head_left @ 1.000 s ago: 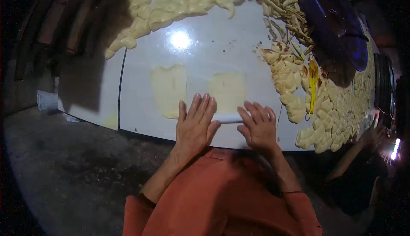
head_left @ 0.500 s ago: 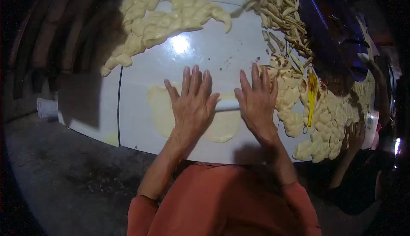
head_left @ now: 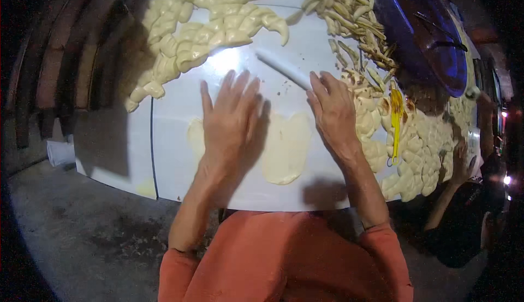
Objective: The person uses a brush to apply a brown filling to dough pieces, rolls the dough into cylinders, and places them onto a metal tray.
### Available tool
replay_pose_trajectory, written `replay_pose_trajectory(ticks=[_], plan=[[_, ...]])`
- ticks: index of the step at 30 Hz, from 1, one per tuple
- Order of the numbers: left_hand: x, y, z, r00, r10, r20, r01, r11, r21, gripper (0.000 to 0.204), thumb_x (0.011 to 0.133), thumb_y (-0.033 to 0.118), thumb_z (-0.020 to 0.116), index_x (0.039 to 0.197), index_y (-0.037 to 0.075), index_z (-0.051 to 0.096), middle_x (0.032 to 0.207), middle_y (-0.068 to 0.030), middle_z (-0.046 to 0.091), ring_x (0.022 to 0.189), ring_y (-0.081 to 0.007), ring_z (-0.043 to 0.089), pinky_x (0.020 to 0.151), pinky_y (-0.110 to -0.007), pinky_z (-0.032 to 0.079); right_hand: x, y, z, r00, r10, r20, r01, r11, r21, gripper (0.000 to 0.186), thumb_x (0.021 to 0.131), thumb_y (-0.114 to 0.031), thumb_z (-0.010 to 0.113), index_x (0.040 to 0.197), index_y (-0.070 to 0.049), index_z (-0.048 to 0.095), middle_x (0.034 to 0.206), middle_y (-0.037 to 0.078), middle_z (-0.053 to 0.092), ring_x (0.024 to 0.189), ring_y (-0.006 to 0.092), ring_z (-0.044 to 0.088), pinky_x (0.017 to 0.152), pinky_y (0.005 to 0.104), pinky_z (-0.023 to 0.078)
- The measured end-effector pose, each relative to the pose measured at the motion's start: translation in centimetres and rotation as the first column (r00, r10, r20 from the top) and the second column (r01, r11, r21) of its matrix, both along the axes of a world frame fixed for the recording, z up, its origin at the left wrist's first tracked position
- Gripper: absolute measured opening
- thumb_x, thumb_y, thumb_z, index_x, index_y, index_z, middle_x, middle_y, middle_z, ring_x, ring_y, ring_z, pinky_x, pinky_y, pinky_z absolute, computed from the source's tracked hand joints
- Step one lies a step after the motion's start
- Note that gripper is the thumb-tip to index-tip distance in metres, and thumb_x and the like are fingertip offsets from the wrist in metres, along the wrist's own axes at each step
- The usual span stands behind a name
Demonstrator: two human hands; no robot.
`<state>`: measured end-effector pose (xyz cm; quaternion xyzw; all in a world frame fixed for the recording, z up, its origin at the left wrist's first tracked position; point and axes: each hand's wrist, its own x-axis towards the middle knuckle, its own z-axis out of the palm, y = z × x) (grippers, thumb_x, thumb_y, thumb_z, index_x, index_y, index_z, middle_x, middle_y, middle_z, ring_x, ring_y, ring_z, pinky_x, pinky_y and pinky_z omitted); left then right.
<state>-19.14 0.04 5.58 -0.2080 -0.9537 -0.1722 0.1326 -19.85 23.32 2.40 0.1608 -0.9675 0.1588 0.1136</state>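
Lying slantwise ahead of and between the hands, a white rolling pin (head_left: 283,69) has its near end at the loosely curved fingers of the right hand (head_left: 335,113), though whether they pinch it cannot be told. The left hand (head_left: 228,119), blurred with its fingers spread, is over part of one flattened dough sheet (head_left: 195,137), contact unclear, while a second dough sheet (head_left: 285,152) lies between the hands. Plump dough pieces (head_left: 234,23) lie beyond the left hand, brownish strips (head_left: 355,15) beyond the right, and a yellow utensil (head_left: 397,119) among pale pieces (head_left: 423,149) to its right.
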Motion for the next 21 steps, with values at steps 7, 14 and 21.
replay_pose_trajectory(ticks=[7,14,21], plan=[[7.5,1.2,-3.4,0.94,-0.075,0.332,0.116,0.988,-0.105,0.063,0.104,0.038,0.054,0.156,0.004,0.042,0.163,-0.0162,0.04,0.153,-0.0334,0.033,0.118,-0.075,0.015,6.1,-0.9,-1.1,0.936,0.239,0.258,-0.268,0.96,0.082,0.063,0.1,-0.039,0.062,0.153,-0.009,0.047,0.163,0.013,0.04,0.155,0.0331,0.03,0.124,0.0616,0.02],[14.4,-1.2,-2.4,0.902,-0.17,0.397,0.236,0.964,-0.123,0.073,0.1,0.051,0.058,0.155,0.005,0.043,0.163,-0.0118,0.041,0.153,-0.0289,0.034,0.117,-0.074,0.017,14.4,-0.6,1.0,0.805,0.457,0.379,-0.456,0.885,-0.098,0.076,0.087,-0.049,0.073,0.149,-0.009,0.053,0.158,0.012,0.048,0.151,0.027,0.04,0.12,0.0667,0.025],[15.8,-1.5,-2.4,0.88,-0.16,0.447,0.264,0.947,-0.181,0.083,0.094,0.06,0.06,0.155,0.006,0.044,0.161,-0.0114,0.044,0.151,-0.0309,0.036,0.114,-0.077,0.019,15.6,2.6,1.4,0.86,0.332,0.388,-0.379,0.924,0.048,0.068,0.093,-0.053,0.067,0.146,-0.011,0.055,0.157,0.011,0.049,0.15,0.0248,0.041,0.122,0.0687,0.019]])
